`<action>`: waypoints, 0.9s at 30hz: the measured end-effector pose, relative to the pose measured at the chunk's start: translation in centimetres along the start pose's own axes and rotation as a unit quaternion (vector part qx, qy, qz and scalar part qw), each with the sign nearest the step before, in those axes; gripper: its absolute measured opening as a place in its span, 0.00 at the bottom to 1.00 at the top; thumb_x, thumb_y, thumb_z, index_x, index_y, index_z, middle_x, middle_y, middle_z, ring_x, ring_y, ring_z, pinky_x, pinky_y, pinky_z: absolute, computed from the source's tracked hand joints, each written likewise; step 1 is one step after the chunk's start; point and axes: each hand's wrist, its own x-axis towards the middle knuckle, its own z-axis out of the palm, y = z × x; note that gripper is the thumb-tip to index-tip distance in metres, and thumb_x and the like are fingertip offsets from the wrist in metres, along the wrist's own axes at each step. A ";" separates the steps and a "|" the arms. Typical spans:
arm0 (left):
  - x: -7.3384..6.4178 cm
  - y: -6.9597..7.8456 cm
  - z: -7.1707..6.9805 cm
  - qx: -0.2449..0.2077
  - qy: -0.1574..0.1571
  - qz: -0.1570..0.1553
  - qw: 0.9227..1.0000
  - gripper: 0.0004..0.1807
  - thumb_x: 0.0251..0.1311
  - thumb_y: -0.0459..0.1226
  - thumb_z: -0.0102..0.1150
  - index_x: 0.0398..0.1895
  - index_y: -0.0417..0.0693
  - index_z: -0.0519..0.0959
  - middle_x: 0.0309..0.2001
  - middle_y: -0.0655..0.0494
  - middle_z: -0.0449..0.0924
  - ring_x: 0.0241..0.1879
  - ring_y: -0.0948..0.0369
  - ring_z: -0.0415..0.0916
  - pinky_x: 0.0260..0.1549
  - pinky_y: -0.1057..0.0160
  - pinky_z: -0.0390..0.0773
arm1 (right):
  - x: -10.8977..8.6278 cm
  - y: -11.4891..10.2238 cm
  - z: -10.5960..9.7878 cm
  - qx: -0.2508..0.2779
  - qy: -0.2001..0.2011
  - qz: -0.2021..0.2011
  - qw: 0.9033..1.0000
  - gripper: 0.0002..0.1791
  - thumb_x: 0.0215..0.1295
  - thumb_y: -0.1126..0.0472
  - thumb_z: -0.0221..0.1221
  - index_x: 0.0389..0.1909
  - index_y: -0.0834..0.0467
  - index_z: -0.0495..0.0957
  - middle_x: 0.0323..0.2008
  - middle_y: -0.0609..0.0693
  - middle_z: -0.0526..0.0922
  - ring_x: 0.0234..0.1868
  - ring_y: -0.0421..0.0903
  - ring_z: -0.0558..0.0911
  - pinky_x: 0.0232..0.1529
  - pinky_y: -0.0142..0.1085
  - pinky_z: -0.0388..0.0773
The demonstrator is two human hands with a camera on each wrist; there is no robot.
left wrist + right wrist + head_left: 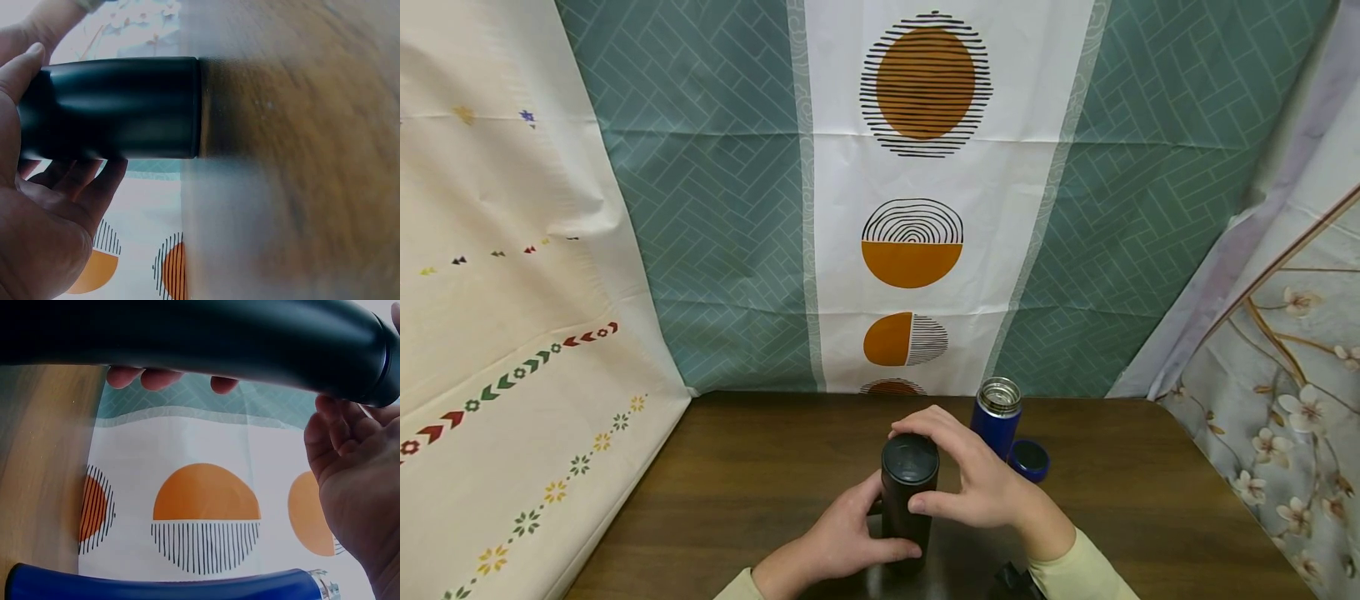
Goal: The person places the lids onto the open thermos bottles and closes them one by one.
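A black thermos bottle (908,512) stands upright near the front of the table. My left hand (842,533) grips its body, thumb across the near side and fingers round the far side. At the top, my right hand (981,475) holds the black lid (911,460) between thumb and fingers. The left wrist view shows the bottle's smooth dark wall (131,106) with its base right at the tabletop. In the right wrist view, left fingertips (161,379) show past the bottle's edge, and the right fingers curl by the lid's rim.
Behind the right hand a blue thermos (997,421) stands with its steel mouth uncovered. Its blue lid (1030,461) lies beside it on the brown wooden table (760,467). A patterned cloth (925,192) hangs along the table's back edge, with more cloth at both sides.
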 end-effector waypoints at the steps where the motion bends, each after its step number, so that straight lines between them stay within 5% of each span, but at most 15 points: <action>1: 0.0 0.0 0.0 -0.001 0.000 0.000 1.000 0.41 0.67 0.45 0.82 0.79 0.70 0.71 0.71 0.62 0.80 0.66 0.59 0.82 0.65 0.53 0.82 | 0.0 0.0 0.0 0.003 -0.004 -0.005 1.000 0.38 0.73 0.52 0.73 0.79 0.55 0.71 0.67 0.52 0.81 0.64 0.48 0.79 0.64 0.44 0.79; 12: 0.0 0.0 0.0 0.002 0.000 -0.001 1.000 0.41 0.67 0.46 0.82 0.79 0.70 0.71 0.70 0.62 0.81 0.65 0.60 0.82 0.64 0.54 0.83 | 0.2 0.0 0.0 -0.003 -0.002 -0.040 0.999 0.37 0.72 0.59 0.71 0.79 0.58 0.72 0.63 0.51 0.83 0.60 0.48 0.78 0.59 0.43 0.80; 18: 0.0 -0.1 0.0 0.006 0.003 0.015 1.000 0.40 0.67 0.45 0.82 0.79 0.66 0.71 0.70 0.60 0.81 0.64 0.59 0.83 0.63 0.53 0.84 | 0.2 -0.1 -0.1 -0.009 0.006 -0.034 0.999 0.39 0.68 0.60 0.75 0.78 0.57 0.74 0.62 0.50 0.83 0.59 0.48 0.78 0.58 0.43 0.80; 27: 0.0 0.1 0.0 0.001 0.002 -0.005 1.000 0.40 0.66 0.46 0.83 0.78 0.70 0.71 0.70 0.62 0.81 0.65 0.59 0.82 0.65 0.53 0.82 | 0.2 -0.1 -0.1 -0.023 0.023 -0.020 0.999 0.41 0.63 0.54 0.82 0.74 0.55 0.77 0.58 0.50 0.85 0.58 0.48 0.79 0.57 0.42 0.81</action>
